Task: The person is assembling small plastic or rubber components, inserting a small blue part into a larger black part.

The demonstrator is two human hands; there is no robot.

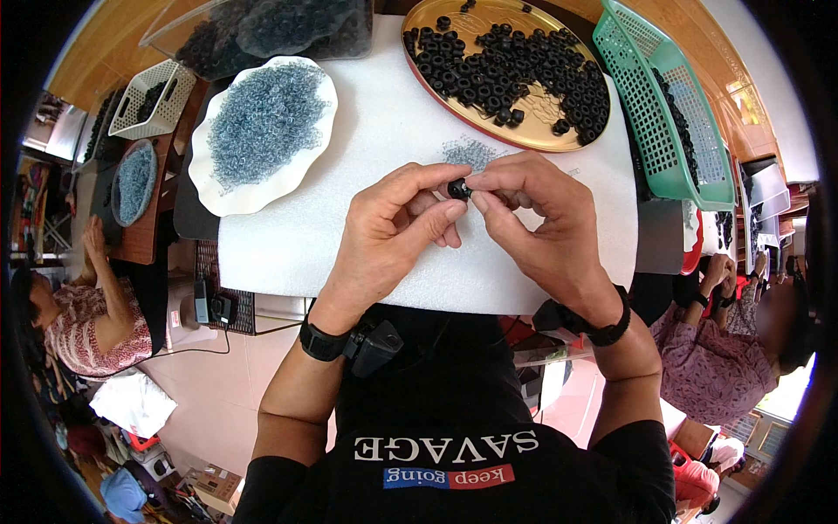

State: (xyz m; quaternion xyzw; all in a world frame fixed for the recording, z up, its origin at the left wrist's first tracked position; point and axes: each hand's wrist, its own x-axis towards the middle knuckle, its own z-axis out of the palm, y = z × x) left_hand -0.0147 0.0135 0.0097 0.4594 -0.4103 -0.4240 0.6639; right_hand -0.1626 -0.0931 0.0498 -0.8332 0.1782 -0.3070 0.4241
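Observation:
Over the white foam sheet [279, 253] my two hands meet fingertip to fingertip. My left hand [388, 223] pinches a small black ring-shaped part [457, 188] between thumb and forefinger. Thumb and forefinger of my right hand [550, 210] are closed at the part's right side; whatever they pinch there is too small to make out. Just beyond my fingers lies a small heap of translucent bluish rings [470, 152]. A round gold tray [524, 131] at the far side carries many more black ring parts [489, 74].
Left of my hands stands a scalloped white plate [201, 166] heaped with translucent rings. Behind it is a see-through bin [288, 26] of dark parts. A green basket [646, 61] borders the right side. Other people work at both sides, one in a patterned shirt [113, 323].

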